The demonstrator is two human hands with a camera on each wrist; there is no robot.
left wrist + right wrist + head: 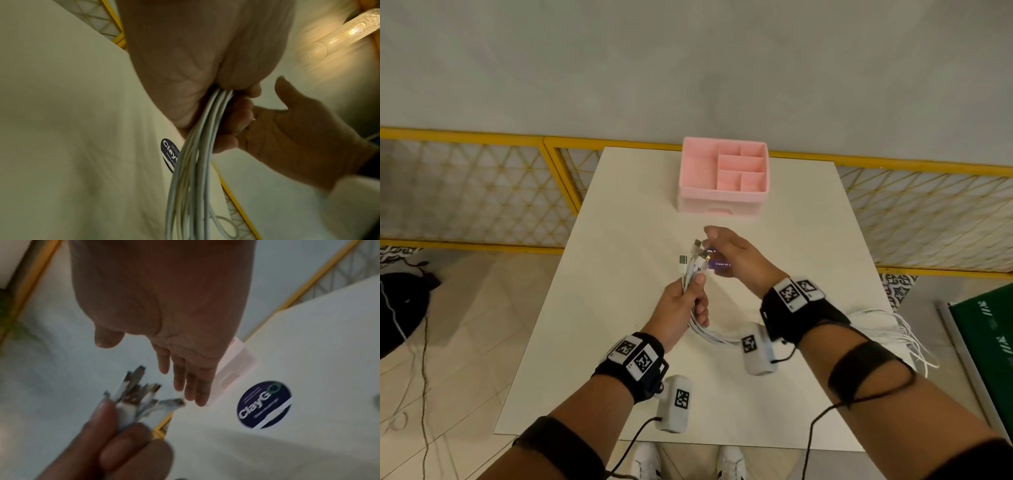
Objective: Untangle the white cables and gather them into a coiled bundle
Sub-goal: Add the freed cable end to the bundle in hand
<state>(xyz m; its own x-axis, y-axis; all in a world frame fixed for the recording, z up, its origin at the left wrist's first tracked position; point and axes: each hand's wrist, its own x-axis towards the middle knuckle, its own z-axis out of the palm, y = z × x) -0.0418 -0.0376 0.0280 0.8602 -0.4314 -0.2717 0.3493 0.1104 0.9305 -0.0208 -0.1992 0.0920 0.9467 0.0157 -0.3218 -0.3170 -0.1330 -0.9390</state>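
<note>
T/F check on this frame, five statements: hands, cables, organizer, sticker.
1. The left hand grips the white cables near their plugs. True.
2. The right hand also grips the cables. False: its fingers are straight and hold nothing.
3. The pink organizer holds cables. False: its compartments show none.
4. The cables trail off the table edge on the person's right. True.
5. The round sticker on the table is red. False: dark blue.
</note>
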